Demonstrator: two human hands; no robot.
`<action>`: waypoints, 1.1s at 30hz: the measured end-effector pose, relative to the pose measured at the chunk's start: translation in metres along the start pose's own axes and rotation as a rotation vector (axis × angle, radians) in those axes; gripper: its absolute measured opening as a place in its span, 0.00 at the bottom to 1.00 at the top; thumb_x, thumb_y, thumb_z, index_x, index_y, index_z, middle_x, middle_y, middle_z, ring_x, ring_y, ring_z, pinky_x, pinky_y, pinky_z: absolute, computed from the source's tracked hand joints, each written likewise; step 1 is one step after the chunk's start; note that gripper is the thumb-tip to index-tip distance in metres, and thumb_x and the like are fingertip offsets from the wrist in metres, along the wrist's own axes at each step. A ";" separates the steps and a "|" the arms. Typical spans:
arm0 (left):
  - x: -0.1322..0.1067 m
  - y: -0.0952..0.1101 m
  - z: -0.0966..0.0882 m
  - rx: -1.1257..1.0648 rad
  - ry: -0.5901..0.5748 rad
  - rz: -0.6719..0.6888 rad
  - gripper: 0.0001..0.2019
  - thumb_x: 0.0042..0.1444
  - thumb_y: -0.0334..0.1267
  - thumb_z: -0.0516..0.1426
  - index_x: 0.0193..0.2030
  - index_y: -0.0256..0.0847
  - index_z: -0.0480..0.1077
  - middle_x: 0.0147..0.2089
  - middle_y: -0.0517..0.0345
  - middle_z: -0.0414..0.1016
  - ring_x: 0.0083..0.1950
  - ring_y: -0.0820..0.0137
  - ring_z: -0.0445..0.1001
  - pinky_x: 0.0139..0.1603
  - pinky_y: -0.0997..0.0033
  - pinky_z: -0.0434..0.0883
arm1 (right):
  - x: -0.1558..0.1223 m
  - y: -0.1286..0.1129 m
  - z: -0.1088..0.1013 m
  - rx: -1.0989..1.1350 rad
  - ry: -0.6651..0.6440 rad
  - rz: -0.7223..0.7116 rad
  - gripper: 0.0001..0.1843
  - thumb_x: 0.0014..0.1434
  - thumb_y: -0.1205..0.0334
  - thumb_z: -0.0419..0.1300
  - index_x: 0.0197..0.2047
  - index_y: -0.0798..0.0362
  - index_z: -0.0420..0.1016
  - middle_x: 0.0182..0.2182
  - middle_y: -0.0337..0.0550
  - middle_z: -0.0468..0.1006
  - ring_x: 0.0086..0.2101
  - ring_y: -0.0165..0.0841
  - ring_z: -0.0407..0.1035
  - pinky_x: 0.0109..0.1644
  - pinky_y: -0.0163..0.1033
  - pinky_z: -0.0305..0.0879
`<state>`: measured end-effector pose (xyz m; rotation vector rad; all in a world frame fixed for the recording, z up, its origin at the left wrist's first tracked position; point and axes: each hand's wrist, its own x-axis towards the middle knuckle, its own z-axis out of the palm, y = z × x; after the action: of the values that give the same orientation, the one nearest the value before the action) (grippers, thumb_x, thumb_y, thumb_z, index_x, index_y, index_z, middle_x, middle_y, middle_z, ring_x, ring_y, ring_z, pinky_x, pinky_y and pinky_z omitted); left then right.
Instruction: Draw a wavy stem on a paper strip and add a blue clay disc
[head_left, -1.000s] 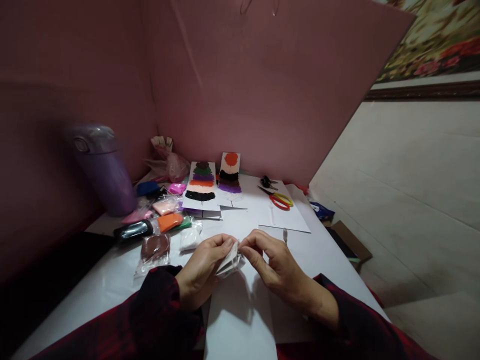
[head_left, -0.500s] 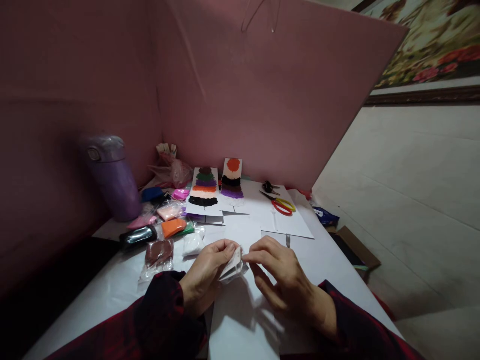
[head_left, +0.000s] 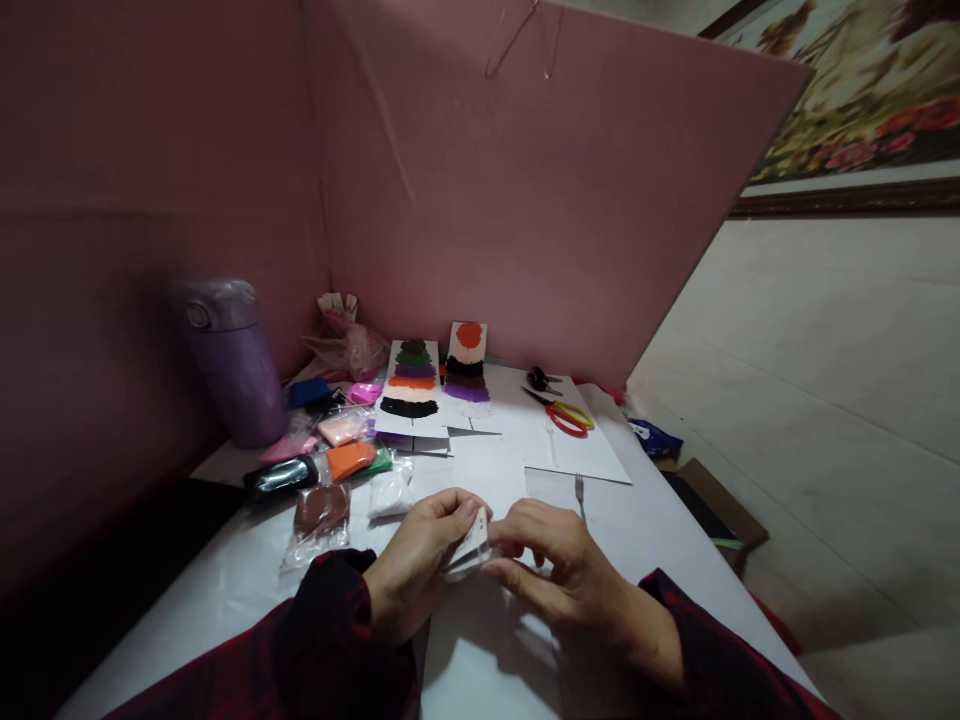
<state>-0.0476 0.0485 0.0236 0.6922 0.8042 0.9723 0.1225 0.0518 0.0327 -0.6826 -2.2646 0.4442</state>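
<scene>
My left hand [head_left: 427,555] holds a small white packet [head_left: 471,545], with the thumb on top and the fingers curled behind. The packet looks like folded card in clear plastic and has a few small dark marks near its upper corner. My right hand [head_left: 562,565] has its thumb and bent fingers at the packet's right edge, pinching it. Both hands are above the white paper [head_left: 487,660] at the near middle of the table. A bag of white clay-like material [head_left: 391,493] lies just beyond my left hand. A small fork [head_left: 580,488] lies beyond my right hand.
Bagged coloured lumps, including orange [head_left: 350,460] and brown [head_left: 321,512], cover the left side. Behind them stands a purple bottle [head_left: 238,370]. Two painted cards [head_left: 409,385] lean at the back. Scissors [head_left: 566,415] and keys [head_left: 538,378] lie at the right rear.
My right thumb has come up to the packet's edge, and the fingers have closed in. The left hand keeps its hold. The whole view has shifted slightly.
</scene>
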 end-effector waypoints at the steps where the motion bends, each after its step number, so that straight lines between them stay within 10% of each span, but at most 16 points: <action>1: 0.000 0.000 0.000 0.005 0.005 -0.004 0.19 0.41 0.46 0.68 0.28 0.35 0.67 0.24 0.62 0.65 0.25 0.77 0.61 0.27 0.77 0.56 | 0.000 0.000 0.000 0.009 -0.013 0.006 0.06 0.61 0.61 0.58 0.37 0.53 0.75 0.23 0.39 0.72 0.24 0.29 0.64 0.27 0.33 0.60; 17: 0.001 -0.004 0.000 -0.010 -0.116 -0.015 0.16 0.49 0.46 0.65 0.33 0.35 0.68 0.28 0.60 0.66 0.27 0.76 0.63 0.30 0.76 0.58 | -0.006 0.006 0.000 -0.086 -0.065 -0.029 0.10 0.65 0.62 0.52 0.35 0.54 0.72 0.23 0.40 0.72 0.24 0.30 0.64 0.29 0.34 0.59; 24: 0.002 -0.003 -0.004 0.000 -0.257 -0.042 0.15 0.54 0.46 0.62 0.30 0.34 0.67 0.27 0.58 0.66 0.22 0.78 0.61 0.22 0.77 0.53 | -0.008 0.006 -0.005 -0.263 0.047 -0.107 0.06 0.63 0.66 0.54 0.36 0.55 0.71 0.24 0.43 0.73 0.25 0.32 0.64 0.29 0.37 0.59; 33: 0.005 -0.005 -0.006 0.005 -0.165 -0.025 0.15 0.53 0.45 0.63 0.32 0.35 0.65 0.26 0.60 0.66 0.21 0.80 0.60 0.22 0.78 0.51 | -0.015 0.011 0.004 -0.107 0.235 -0.040 0.10 0.59 0.64 0.61 0.44 0.54 0.69 0.27 0.41 0.74 0.25 0.30 0.67 0.25 0.33 0.61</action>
<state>-0.0484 0.0517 0.0152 0.7553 0.6690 0.8789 0.1322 0.0516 0.0167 -0.7034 -2.0861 0.2119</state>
